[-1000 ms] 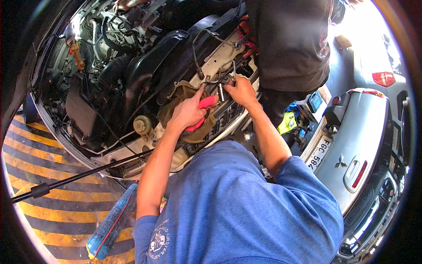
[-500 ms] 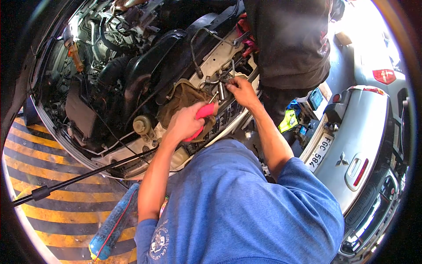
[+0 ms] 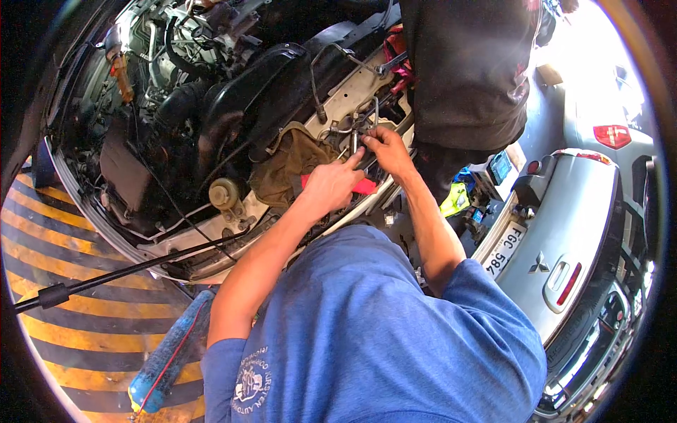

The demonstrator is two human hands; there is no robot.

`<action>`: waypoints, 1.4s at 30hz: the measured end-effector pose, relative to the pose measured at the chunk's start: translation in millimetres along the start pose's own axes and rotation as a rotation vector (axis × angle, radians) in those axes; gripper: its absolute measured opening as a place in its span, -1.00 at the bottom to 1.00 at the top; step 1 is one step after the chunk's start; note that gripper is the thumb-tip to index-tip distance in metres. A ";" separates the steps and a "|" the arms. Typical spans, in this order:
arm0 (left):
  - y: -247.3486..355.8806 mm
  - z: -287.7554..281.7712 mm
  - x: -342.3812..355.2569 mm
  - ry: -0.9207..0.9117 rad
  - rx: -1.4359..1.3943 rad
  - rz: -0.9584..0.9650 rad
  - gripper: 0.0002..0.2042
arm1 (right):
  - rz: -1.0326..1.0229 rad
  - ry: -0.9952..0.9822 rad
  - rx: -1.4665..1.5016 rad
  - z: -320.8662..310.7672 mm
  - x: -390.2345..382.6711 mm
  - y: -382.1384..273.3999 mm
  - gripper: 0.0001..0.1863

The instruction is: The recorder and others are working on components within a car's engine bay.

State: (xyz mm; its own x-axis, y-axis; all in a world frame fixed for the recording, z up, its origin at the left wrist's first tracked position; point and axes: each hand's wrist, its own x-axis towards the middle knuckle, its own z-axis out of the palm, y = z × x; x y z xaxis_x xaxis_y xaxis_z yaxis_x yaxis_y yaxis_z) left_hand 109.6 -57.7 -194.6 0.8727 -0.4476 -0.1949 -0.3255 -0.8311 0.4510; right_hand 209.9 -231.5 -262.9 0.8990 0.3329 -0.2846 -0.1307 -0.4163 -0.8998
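My right hand (image 3: 389,151) is closed in a pinch at a small metal cylindrical part (image 3: 355,137), above the car's pale front crossmember. My left hand (image 3: 330,185) has come in beside it, its index finger stretched to the lower end of that part. The other left fingers are curled over a red-handled tool (image 3: 365,187), whose red body shows on both sides of the hand; its exact kind is hidden. A brown cloth (image 3: 288,163) lies on the crossmember left of my hands. Bent metal tools (image 3: 374,106) lie just beyond my right fingertips.
A person in dark clothing (image 3: 465,77) stands close at the right. The black hood prop rod (image 3: 141,273) crosses the lower left. A round reservoir cap (image 3: 224,194) sits by the cloth. A silver vehicle (image 3: 564,225) is parked at right; a blue cylinder (image 3: 169,352) lies at lower left.
My left hand has moved right and up, bringing its index finger to the metal part. The red-handled tool turned with it. My right hand stays at nearly the same place.
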 end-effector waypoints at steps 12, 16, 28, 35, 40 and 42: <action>-13.5 -1.5 -6.7 0.064 -0.063 -0.005 -0.58 | 0.104 -0.055 0.015 -14.0 -20.7 -17.6 -0.79; -12.1 -5.1 -8.6 0.051 -0.054 -0.023 -0.56 | 0.111 -0.055 0.032 -13.7 -21.5 -22.1 -0.78; -17.2 -2.4 -26.6 0.227 -0.160 -0.025 -0.55 | 0.095 0.018 0.165 -4.5 -12.9 -29.2 -0.84; -17.7 -1.3 -33.8 0.177 -0.171 -0.071 -0.54 | 0.178 0.029 0.182 -1.9 -10.3 -44.5 -0.81; -16.6 -1.1 -34.0 0.240 -0.176 -0.062 -0.55 | 0.255 0.007 0.245 -0.4 -6.6 -40.6 -0.76; -16.9 -0.1 -35.1 0.269 -0.184 -0.081 -0.57 | 0.285 -0.018 0.298 0.3 -8.2 -38.7 -0.76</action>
State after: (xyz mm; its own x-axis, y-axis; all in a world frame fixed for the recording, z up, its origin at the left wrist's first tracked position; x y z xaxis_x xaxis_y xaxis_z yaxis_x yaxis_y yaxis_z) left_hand 84.6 -27.9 -195.2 0.9659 -0.2586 -0.0106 -0.2012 -0.7759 0.5979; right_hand 207.5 -217.9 -225.9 0.8020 0.2558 -0.5397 -0.4911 -0.2320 -0.8397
